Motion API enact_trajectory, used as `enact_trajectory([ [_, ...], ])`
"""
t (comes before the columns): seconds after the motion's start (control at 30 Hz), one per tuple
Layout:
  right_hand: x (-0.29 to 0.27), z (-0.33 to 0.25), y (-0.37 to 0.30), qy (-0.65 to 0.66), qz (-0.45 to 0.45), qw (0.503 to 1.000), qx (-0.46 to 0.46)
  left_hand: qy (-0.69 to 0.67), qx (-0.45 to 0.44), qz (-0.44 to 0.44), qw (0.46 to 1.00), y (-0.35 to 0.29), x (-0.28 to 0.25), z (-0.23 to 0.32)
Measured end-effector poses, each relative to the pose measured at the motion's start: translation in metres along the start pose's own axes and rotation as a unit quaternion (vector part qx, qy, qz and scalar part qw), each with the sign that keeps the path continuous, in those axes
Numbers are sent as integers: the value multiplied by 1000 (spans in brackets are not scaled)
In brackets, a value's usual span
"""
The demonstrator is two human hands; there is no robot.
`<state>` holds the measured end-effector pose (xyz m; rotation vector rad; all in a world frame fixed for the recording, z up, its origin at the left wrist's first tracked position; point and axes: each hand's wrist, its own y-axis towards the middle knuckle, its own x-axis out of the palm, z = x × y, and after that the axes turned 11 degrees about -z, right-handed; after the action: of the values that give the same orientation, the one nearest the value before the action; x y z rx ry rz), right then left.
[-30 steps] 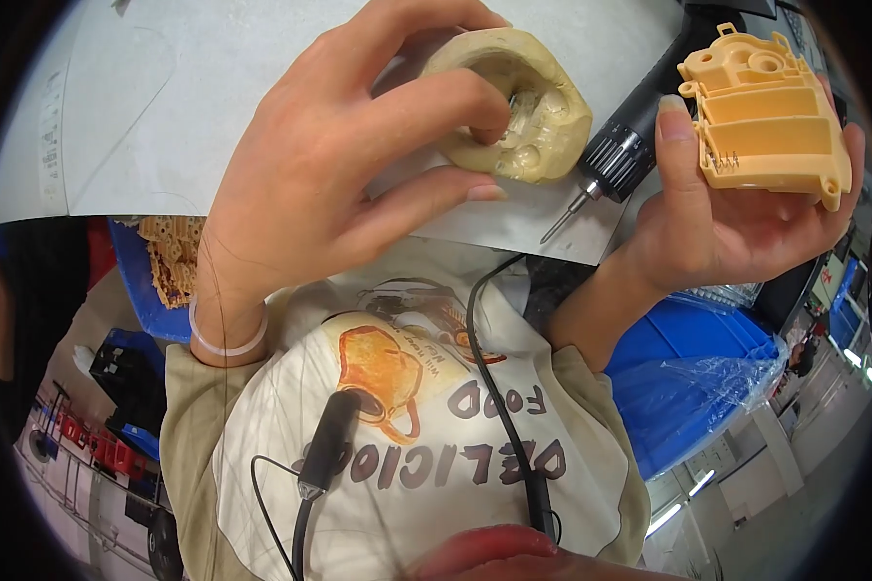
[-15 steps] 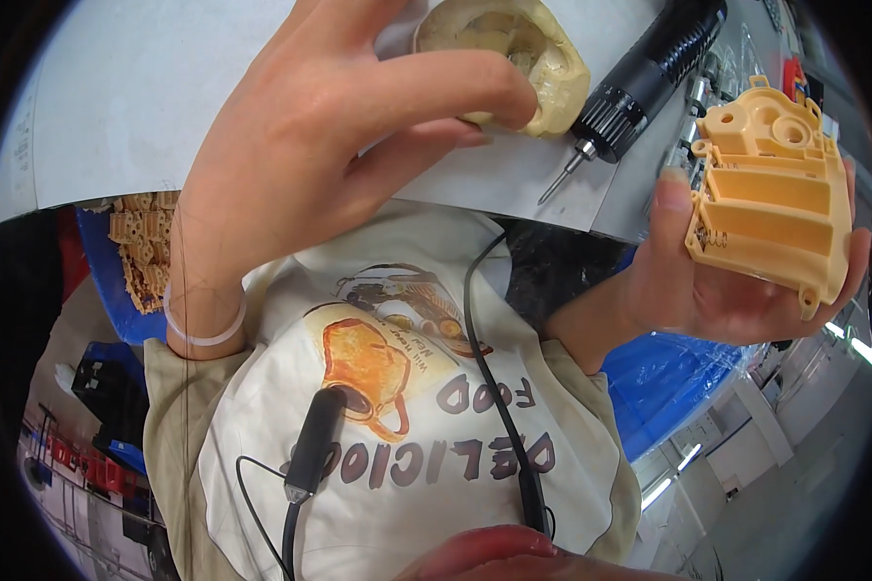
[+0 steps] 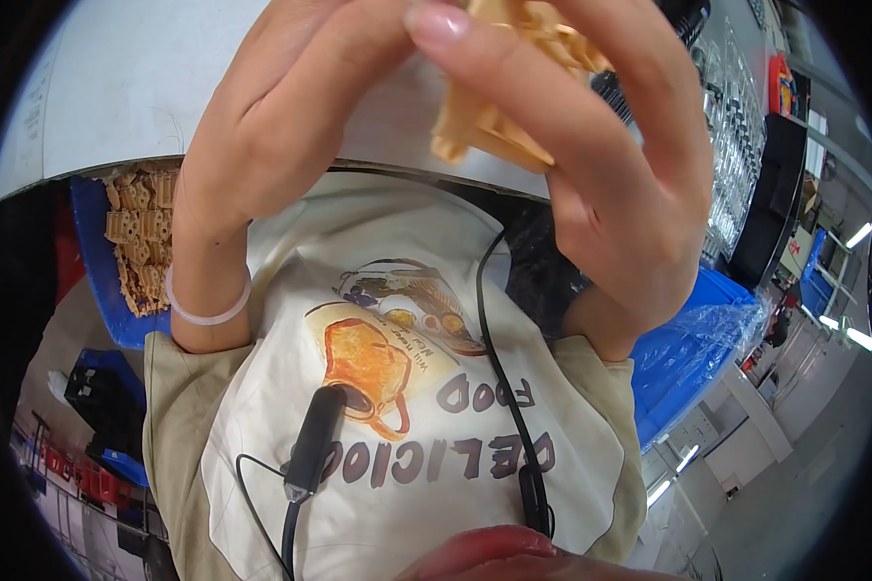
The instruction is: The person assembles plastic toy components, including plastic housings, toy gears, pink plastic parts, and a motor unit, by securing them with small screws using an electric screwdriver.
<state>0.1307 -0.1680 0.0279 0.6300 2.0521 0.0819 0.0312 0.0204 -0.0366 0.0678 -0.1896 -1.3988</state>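
A yellow plastic housing (image 3: pixel 494 131) is in my right hand (image 3: pixel 639 184), its thumb and fingers closed round it above the table's near edge. The upper part of the housing runs out at the top of the picture, and my fingers cover some of it. My left hand (image 3: pixel 271 126) is raised beside it on the left, over the tabletop. Its fingertips are cut off by the top edge, so I cannot see whether they touch the housing. Behind my right fingers shows a bit of a black electric screwdriver (image 3: pixel 690 19).
A blue bin (image 3: pixel 97 261) full of yellow plastic parts (image 3: pixel 140 242) stands below the white table (image 3: pixel 97 107) on the left. Clear plastic with shiny pieces (image 3: pixel 731 145) lies at the right. Another blue bin (image 3: pixel 688 358) with clear film stands below. A black cable (image 3: pixel 484 320) hangs down my front.
My right hand has brought the yellow housing from the far right to the middle and turned it. My left hand has moved up from beside the cream bowl-shaped holder, which is now out of sight.
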Motion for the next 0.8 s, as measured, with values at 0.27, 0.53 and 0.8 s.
enact_trajectory([
  [0.27,-8,5,11,22,-99,995,24,-236,63,89,966,-17,-14,-25],
  [0.53,-12,7,5,65,-161,983,58,-48,-63,-110,991,5,-19,12],
  [0.8,-3,31,-20,1,-93,995,-42,426,-59,-149,890,6,-5,41],
])
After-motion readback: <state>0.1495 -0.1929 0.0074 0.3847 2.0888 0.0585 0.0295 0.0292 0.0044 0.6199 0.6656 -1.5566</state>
